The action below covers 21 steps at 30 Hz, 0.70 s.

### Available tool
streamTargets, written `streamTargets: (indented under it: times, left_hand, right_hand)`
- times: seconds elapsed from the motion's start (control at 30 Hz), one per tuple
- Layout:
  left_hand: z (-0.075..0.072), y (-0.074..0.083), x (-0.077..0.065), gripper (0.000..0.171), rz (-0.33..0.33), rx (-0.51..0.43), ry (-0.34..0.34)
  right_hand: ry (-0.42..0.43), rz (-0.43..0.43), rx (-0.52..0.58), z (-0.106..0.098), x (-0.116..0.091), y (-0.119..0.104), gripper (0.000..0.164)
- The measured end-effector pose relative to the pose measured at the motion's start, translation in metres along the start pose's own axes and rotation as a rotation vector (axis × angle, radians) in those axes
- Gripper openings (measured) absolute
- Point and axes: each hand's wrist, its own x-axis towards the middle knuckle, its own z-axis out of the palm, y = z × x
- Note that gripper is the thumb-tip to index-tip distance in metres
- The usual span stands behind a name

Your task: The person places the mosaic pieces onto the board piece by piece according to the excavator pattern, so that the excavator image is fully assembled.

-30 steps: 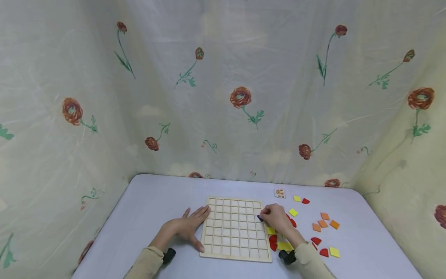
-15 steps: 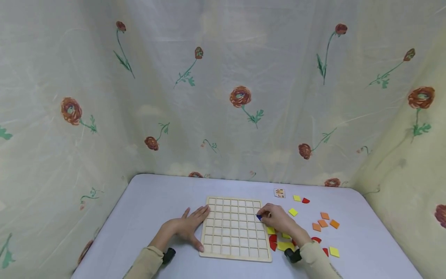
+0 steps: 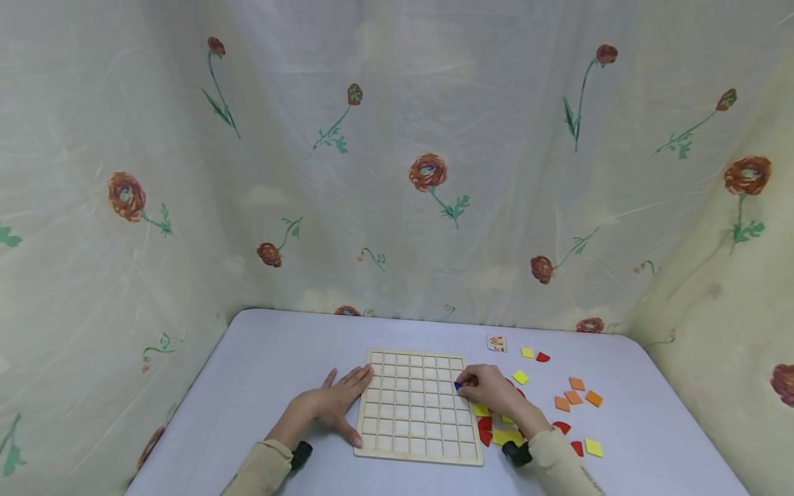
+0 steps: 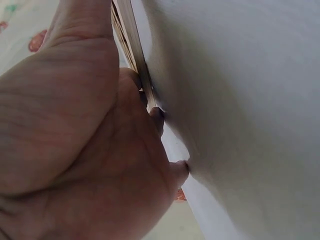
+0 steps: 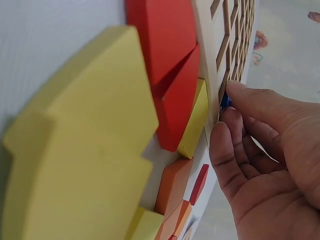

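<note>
A pale wooden grid board (image 3: pixel 418 457) lies flat on the white table. My left hand (image 3: pixel 340 403) is spread along its left side, thumb at the near corner and fingertips at the edge. In the left wrist view, the fingers touch the board's side (image 4: pixel 131 45) and the table. My right hand (image 3: pixel 490 387) pinches a small dark blue piece (image 3: pixel 458 386) between thumb and fingers, over the board's right-hand column. The right wrist view shows the blue piece (image 5: pixel 225 101) mostly hidden by the fingertips, right at the grid bars.
Right of the board lie red quarter-circle pieces (image 3: pixel 485 430) and yellow pieces (image 3: pixel 507 437), some partly under my right forearm. Several orange squares (image 3: pixel 573 397) are farther right. A small printed card (image 3: pixel 497 344) lies behind them. A flowered curtain (image 3: pixel 397 275) surrounds the table.
My right hand has shifted slightly left with the blue piece, farther over the board's right column. The left hand stays in place.
</note>
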Motion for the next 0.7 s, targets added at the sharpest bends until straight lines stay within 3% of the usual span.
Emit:
streamTargets:
  times: [0.4,0.7]
  left_hand:
    - [-0.0011,0.0013,-0.0013,0.128,-0.006,-0.010,0.003]
    - [-0.0006,0.0005,-0.0004,0.128,-0.004,-0.019,-0.001]
  right_hand:
    - [-0.001,0.018,-0.007,0.0021,0.0039,-0.0024,0.015]
    - [0.012,0.036,-0.002,0.0051,0.0036,-0.0017,0.007]
